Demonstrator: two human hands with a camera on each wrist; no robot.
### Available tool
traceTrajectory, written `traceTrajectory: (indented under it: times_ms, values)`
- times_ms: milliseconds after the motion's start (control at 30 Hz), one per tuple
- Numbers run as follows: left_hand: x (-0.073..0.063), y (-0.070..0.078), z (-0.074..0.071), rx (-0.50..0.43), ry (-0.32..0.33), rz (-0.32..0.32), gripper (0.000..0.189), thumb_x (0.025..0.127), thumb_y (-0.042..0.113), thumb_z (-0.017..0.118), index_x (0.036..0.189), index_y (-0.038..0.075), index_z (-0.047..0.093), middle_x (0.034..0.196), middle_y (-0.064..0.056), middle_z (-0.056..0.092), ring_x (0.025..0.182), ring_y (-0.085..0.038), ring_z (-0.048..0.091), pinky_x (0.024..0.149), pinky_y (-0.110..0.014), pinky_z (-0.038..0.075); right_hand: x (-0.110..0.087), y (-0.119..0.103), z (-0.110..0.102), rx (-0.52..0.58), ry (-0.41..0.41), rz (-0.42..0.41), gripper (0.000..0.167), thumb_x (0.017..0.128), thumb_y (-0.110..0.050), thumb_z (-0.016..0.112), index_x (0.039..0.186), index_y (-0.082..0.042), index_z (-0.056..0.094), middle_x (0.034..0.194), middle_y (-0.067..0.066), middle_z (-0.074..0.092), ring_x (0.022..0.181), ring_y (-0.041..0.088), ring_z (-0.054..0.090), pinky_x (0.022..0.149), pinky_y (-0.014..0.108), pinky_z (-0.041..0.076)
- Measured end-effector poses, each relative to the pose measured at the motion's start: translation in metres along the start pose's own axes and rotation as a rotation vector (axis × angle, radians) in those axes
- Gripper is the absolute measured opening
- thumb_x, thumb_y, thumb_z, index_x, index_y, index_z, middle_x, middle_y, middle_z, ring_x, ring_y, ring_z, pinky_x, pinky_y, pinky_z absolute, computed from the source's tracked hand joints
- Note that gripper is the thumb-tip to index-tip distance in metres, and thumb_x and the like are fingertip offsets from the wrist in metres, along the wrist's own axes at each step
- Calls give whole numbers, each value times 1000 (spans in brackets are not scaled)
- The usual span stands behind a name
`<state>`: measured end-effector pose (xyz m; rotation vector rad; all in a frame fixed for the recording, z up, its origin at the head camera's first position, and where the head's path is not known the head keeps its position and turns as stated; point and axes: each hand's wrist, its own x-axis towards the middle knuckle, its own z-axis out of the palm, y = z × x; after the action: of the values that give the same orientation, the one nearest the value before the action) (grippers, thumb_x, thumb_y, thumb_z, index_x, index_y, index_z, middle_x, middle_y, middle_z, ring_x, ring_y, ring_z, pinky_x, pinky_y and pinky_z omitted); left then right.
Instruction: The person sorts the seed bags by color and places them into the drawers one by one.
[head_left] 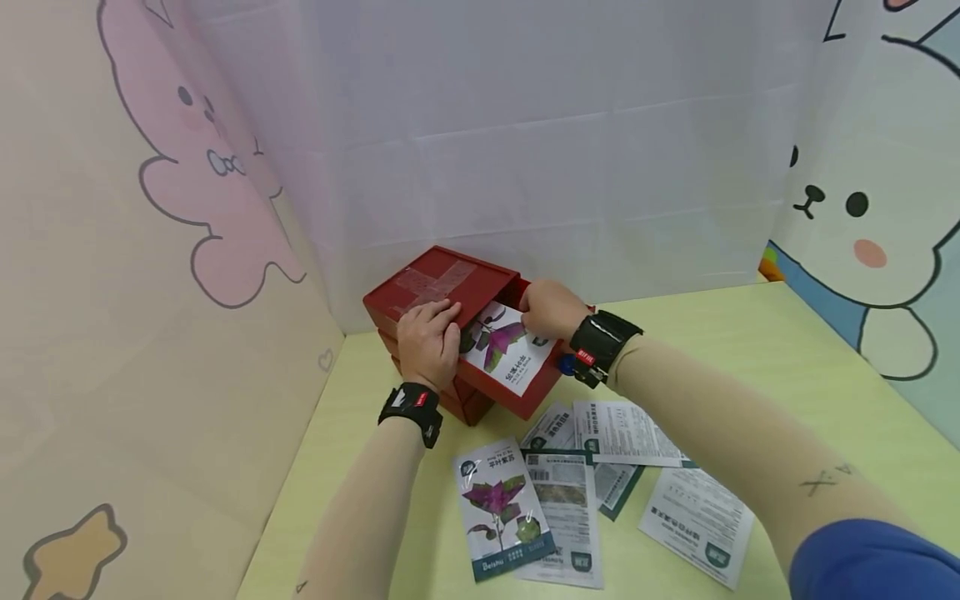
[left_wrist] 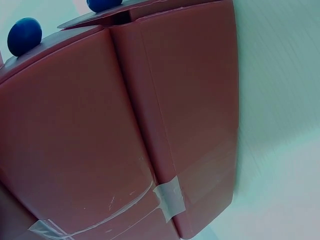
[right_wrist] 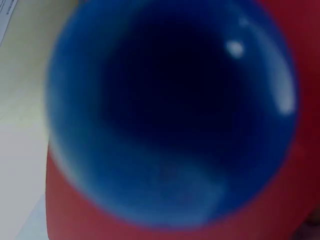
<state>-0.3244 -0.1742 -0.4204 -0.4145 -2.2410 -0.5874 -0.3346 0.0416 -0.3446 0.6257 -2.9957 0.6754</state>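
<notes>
A red drawer box (head_left: 420, 279) with stacked drawers stands at the back, clear tape across its top. My left hand (head_left: 429, 343) rests on its near upper edge. The top drawer (head_left: 538, 402) is pulled out toward the right. In it lies a seed packet (head_left: 517, 357) with a purple plant picture, tilted and partly under the box top. My right hand (head_left: 553, 310) reaches over the drawer with curled fingers at the packet's far edge; its fingertips are hidden. A round blue knob (right_wrist: 170, 115) fills the right wrist view. In the left wrist view, the taped red side (left_wrist: 185, 110) shows.
Several seed packets overlap on the pale table (head_left: 352, 475) in front of the box. One packet (head_left: 501, 508) lies picture side up; another (head_left: 697, 521) shows printed text at the right. A white curtain (head_left: 562, 167) hangs behind the box.
</notes>
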Motion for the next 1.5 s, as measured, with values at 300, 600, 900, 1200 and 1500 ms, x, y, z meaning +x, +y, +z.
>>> traceTrajectory:
  times_ms: [300,600,900,1200,1500]
  values:
    - [-1,0,1,-3,18,10,40,90,23,44,117,11,72,119,-9,67,114,-30,55,99,-49,37,-1,-3,3,-18,-16,26,21,89,-11,58,98,-1,74,91,11,68,78,23,60,69,34,51]
    - [-2,0,0,7,9,3,41,90,24,44,118,12,71,120,-8,66,115,-30,54,100,-49,36,-1,-6,6,-10,-17,21,20,89,-13,59,96,-3,75,87,8,67,74,21,59,62,30,49]
    - [-2,0,0,-2,16,3,39,90,21,45,118,11,71,120,-9,66,114,-31,54,100,-48,36,-3,-8,9,7,-20,21,18,89,-14,59,85,-6,75,73,4,62,64,19,55,52,27,41]
    - [-3,-3,-1,-7,19,18,39,89,21,46,117,11,71,120,-10,66,114,-32,54,100,-49,35,-2,-9,15,10,-31,31,13,86,-18,65,79,-9,72,69,2,60,60,17,55,50,26,40]
    - [-2,-5,0,-19,36,34,38,88,18,47,117,10,71,119,-10,67,114,-32,55,100,-50,35,-4,-12,16,-5,-22,49,12,85,-22,67,82,-11,73,70,1,62,61,17,56,51,27,42]
